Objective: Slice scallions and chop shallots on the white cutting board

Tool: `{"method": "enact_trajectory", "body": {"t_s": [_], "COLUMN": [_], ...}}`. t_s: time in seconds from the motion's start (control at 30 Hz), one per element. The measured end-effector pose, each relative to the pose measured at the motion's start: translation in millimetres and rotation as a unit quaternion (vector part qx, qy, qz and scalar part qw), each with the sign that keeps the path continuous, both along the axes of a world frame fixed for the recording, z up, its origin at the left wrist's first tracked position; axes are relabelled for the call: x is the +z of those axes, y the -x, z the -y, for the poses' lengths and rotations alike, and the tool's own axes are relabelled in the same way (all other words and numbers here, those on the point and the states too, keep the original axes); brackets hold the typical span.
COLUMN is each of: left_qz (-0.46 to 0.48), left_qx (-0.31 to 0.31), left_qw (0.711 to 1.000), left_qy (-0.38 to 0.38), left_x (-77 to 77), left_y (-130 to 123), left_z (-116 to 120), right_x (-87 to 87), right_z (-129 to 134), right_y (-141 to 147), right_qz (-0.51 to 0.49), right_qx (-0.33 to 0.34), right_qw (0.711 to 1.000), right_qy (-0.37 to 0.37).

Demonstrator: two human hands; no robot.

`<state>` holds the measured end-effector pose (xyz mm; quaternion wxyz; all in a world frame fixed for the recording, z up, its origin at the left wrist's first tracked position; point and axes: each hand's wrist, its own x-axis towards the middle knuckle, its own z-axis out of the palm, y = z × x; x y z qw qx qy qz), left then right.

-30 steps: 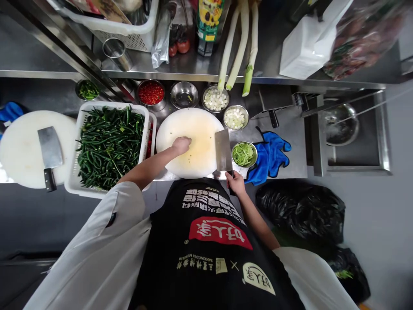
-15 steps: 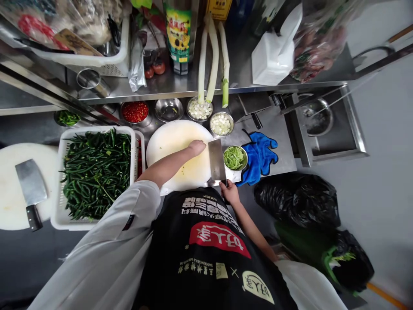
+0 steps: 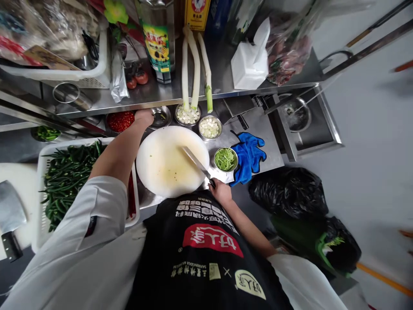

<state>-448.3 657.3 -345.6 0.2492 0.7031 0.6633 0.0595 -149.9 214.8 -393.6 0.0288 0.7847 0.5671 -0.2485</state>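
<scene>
My left hand (image 3: 144,117) is at the left rim of a small metal bowl (image 3: 161,117), beside the bowl of chopped red chillies (image 3: 120,121); its fingers are too unclear to read. My right hand (image 3: 222,192) grips the black handle of a cleaver (image 3: 195,161). The blade is seen nearly edge-on, over the right part of a round white cutting board (image 3: 155,165). Wet yellowish stains and small specks mark the board. Right of it stands a bowl of green shreds (image 3: 225,159). Two bowls of chopped white pieces (image 3: 188,115) (image 3: 210,128) stand behind.
At left are a basket of green chillies (image 3: 71,170) and another cleaver (image 3: 12,209) on a second board. Blue gloves (image 3: 248,154) lie at right, before a sink (image 3: 318,118). Above runs a steel shelf (image 3: 129,101) with leek stalks (image 3: 195,73) overhanging its edge.
My left hand has moved from over the board to the metal bowl behind it. The cleaver has turned from showing its broad face to nearly edge-on, its tip now further left. The view has shifted.
</scene>
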Motion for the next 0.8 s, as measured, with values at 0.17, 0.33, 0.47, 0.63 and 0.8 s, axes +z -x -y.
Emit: {"method": "enact_trajectory", "body": {"t_s": [0.17, 0.33, 0.47, 0.63, 0.8], "left_qz": [-0.040, 0.018, 0.125, 0.208, 0.169], "left_qx": [-0.023, -0.031, -0.010, -0.005, 0.127], "left_qw": [0.998, 0.998, 0.992, 0.960, 0.961], "left_qy": [-0.047, -0.051, 0.027, 0.188, 0.179], "left_x": [8.9, -12.1, -43.5, -66.2, -74.6], "left_y": [-13, -42, -75, -146, -200], "left_z": [37, 66, 80, 92, 61], "right_x": [-12.9, -44.1, -63.7, -76.8, -81.3], "right_z": [-36, -58, -53, -35, -34], "right_y": [22, 35, 30, -11, -60], "right_qz": [-0.029, -0.139, -0.262, -0.444, -0.526], "right_qx": [0.074, 0.092, -0.028, -0.386, -0.552], "right_qw": [0.997, 0.984, 0.957, 0.801, 0.642], "right_qy": [-0.001, -0.057, -0.119, -0.111, -0.081]}}
